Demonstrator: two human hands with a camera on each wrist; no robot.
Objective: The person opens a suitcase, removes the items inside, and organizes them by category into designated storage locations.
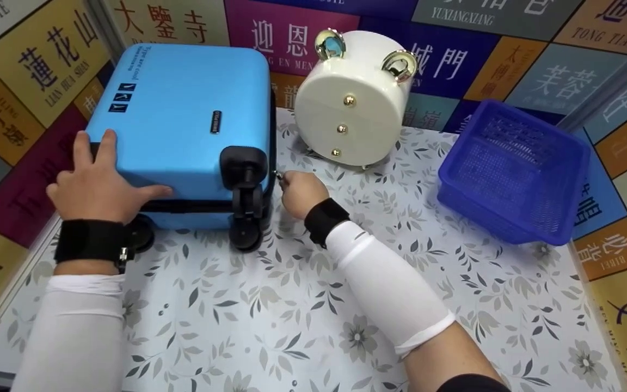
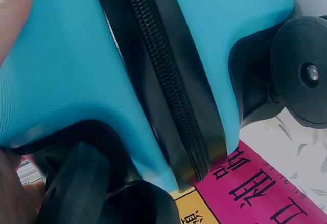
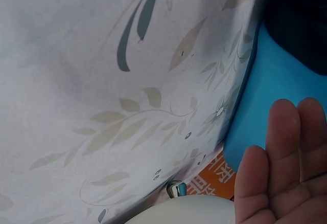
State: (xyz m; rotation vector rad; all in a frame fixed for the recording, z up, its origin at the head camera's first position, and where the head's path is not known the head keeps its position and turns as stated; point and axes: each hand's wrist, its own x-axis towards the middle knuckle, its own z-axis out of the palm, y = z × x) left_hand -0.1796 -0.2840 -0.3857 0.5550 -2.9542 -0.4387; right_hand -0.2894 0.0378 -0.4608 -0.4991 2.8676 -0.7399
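Note:
A light blue suitcase [image 1: 183, 109] lies flat at the back left, its black wheels [image 1: 245, 234] toward me. My left hand [image 1: 93, 188] rests on its near left corner with fingers spread and thumb along the near edge. The black zipper [image 2: 163, 81] round the suitcase appears closed where it shows in the left wrist view. At the suitcase's right side, my right hand [image 1: 303, 193] pinches a small metal zipper pull [image 1: 277, 175]. Some right fingers [image 3: 283, 132] show beside the blue shell in the right wrist view; the pull is hidden there.
A round cream case [image 1: 349, 117] with gold ear-like rings and gold studs stands right of the suitcase. Farther right is a blue plastic basket [image 1: 515, 174]. Lettered panels [image 1: 455, 60] enclose the table, covered in leaf-patterned cloth [image 1: 292, 326].

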